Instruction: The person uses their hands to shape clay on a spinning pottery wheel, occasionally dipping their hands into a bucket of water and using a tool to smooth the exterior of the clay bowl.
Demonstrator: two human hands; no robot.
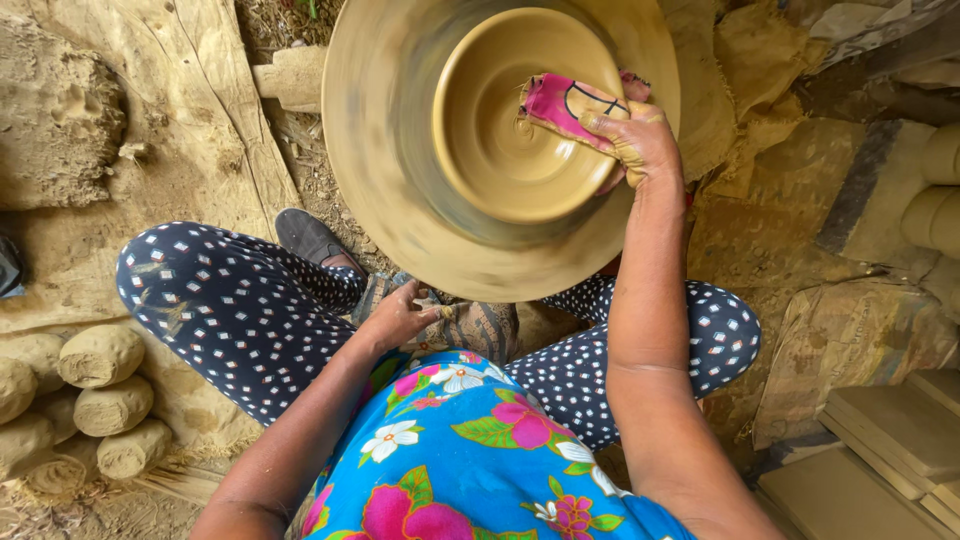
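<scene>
A wide clay bowl (490, 130) spins, blurred, on a round potter's wheel (400, 210) in front of me. My right hand (640, 145), smeared with clay, grips a pink cloth (560, 100) and presses it against the bowl's inner wall on the right side. Below the wheel's near rim, my left hand (400, 315) rests low between my knees on a clay-stained foot, fingers curled, with nothing visible in it. My legs in dark dotted trousers spread to either side of the wheel.
Several rolled clay lumps (100, 355) lie stacked at the left. A large clay mass (55, 110) sits at top left. Sacking (850, 330) and flat boards (890, 430) lie at the right. A dark shoe (310, 240) is beside the wheel.
</scene>
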